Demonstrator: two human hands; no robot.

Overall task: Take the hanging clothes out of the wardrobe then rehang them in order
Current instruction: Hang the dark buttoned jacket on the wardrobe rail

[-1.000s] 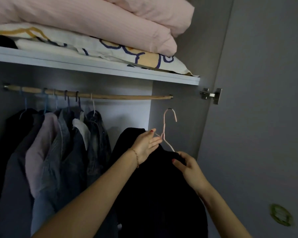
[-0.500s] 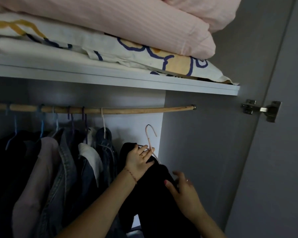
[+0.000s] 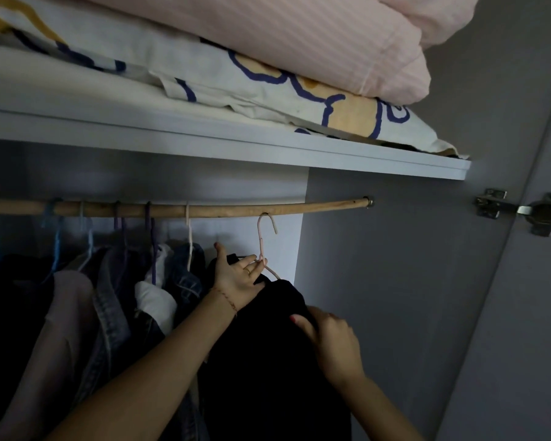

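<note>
Folded pink quilt (image 3: 299, 36) atop patterned bedding (image 3: 204, 74) on shelf (image 3: 204, 140)

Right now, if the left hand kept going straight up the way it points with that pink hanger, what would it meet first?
Probably the wooden rail: the pink hanger held by the left hand has its hook just under it. Depth is hard to judge, so the hook may sit slightly in front.
</note>
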